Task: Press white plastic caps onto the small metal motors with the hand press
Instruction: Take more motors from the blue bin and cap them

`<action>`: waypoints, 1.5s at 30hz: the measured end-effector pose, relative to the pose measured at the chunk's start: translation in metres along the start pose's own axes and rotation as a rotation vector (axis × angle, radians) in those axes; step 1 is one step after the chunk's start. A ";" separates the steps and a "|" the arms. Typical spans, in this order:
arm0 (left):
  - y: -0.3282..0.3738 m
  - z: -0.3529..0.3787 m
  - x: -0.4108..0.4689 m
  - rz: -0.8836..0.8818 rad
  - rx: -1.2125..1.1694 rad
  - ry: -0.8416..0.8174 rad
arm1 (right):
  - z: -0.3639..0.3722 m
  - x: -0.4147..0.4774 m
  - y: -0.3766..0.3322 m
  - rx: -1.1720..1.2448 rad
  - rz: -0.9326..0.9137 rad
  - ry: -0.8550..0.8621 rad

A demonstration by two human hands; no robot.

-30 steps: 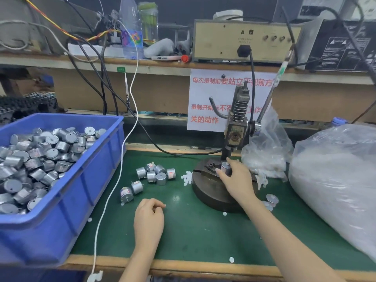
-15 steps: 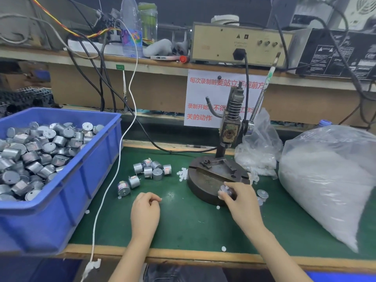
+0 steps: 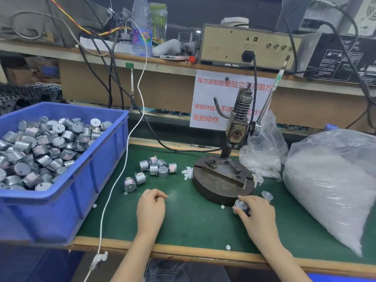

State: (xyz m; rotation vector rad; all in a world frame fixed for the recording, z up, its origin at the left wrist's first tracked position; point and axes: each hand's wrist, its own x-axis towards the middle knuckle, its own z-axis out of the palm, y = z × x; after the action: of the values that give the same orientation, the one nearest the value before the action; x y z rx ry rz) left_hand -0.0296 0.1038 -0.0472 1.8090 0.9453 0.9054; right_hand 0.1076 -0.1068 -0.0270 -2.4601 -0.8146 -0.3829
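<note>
- right hand, lower right of centre: fingers curled round a small silver cylindrical metal motor; the motor sits just in front of the press base, low over the desk; can't tell if it touches the mat
- left hand, lower centre: fingers curled in, knuckles up, resting on the green-matted desk; white speck at the fingertips; can't tell whether it pinches a cap or holds nothing
- grey metal hand press, centre right, stands on a dark round iron base; its lever is raised, leaning to the upper right
- small heap of white plastic caps just beside the left edge of the base; a stray white cap lies on the mat in front of the base
- loose cluster of silver motors left of the heap, some upright, some on their sides
- one more silver motor just right of the base, near the right hand
- blue plastic bin at left of frame, piled with silver motors
- large clear plastic bag with white contents at right of frame; smaller clear plastic bag behind the press
- white paper notice with red characters on the board behind the press; beige metal box on the shelf above
</note>
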 end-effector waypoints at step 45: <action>0.003 -0.001 -0.001 -0.016 0.033 -0.012 | 0.023 0.007 -0.038 -0.244 -0.183 -0.276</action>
State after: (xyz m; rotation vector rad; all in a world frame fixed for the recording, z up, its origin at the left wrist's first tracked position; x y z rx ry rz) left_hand -0.0301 0.1024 -0.0447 1.8308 0.9710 0.8724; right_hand 0.0917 -0.0648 -0.0285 -2.7120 -1.1742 -0.2197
